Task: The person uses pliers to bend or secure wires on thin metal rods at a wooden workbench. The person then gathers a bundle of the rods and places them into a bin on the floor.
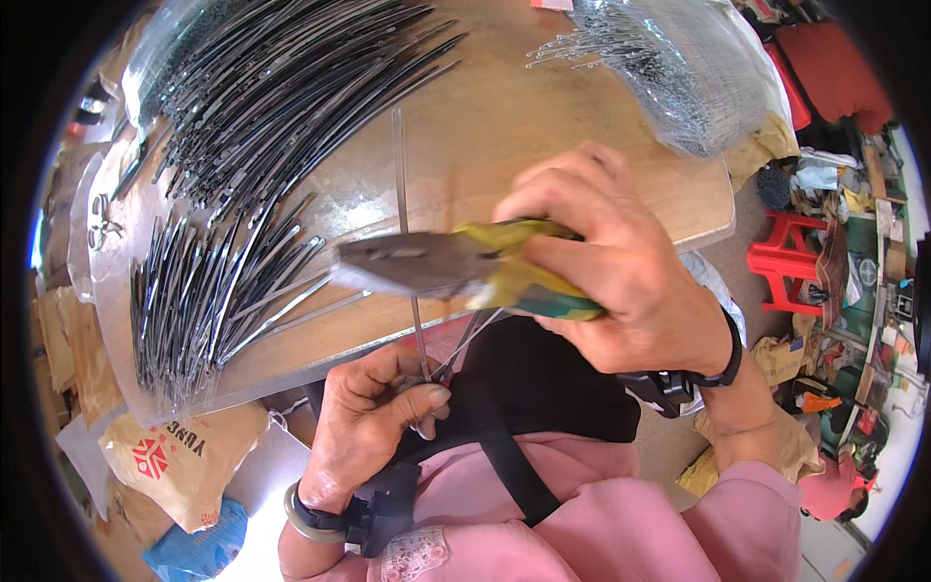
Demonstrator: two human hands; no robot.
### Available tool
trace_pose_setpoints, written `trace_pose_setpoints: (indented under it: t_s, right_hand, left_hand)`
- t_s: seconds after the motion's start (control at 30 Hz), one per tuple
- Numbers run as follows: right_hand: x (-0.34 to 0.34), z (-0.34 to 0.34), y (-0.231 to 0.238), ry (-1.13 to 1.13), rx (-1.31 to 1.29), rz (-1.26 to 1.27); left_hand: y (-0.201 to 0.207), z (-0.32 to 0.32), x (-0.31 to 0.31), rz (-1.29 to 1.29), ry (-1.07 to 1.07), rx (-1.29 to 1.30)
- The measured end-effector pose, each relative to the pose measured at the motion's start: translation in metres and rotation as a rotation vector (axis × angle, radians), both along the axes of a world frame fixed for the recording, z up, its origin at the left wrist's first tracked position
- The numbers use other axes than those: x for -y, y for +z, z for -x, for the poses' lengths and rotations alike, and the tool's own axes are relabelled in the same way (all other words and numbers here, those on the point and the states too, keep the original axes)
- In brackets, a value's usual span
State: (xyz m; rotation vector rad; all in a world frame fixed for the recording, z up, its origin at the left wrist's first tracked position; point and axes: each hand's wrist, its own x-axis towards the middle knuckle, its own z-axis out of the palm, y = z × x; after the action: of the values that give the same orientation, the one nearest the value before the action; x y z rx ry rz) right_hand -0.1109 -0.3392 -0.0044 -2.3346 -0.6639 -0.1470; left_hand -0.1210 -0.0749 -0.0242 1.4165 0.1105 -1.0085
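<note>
My right hand (606,257) is wrapped round the yellow and green handles of a pair of pliers (412,260), whose metal jaws point left and are slightly blurred. Between the thumb and fingers of my left hand (373,412) are the lower ends of thin metal strips. One long strip (400,175) rises from that pinch over the tabletop and passes behind the jaws. Shorter pieces (470,335) fan out to its right. Whether the jaws touch the long strip, I cannot tell. A small bit of red shows at the left fingertips.
The wooden table (543,126) carries a large pile of dark thin strips (281,97) and a smaller bundle (194,301) at left. Clear plastic (698,87) wraps thin wires at far right. Scissors (101,221) lie at the left edge. A red stool (781,257) stands right; a paper sack (184,461) sits lower left.
</note>
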Motion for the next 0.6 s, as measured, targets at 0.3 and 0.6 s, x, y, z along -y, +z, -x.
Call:
trace_pose_setpoints:
  t_s: [0.3, 0.6]
  right_hand:
    - [-0.016, -0.004, -0.005, 0.104, -0.053, 0.144]
    - [-0.026, 0.0, -0.002, 0.123, 0.042, 0.047]
  left_hand:
    - [0.0, 0.004, -0.009, 0.02, -0.002, -0.001]
    - [0.014, -0.031, -0.004, -0.031, -0.03, 0.026]
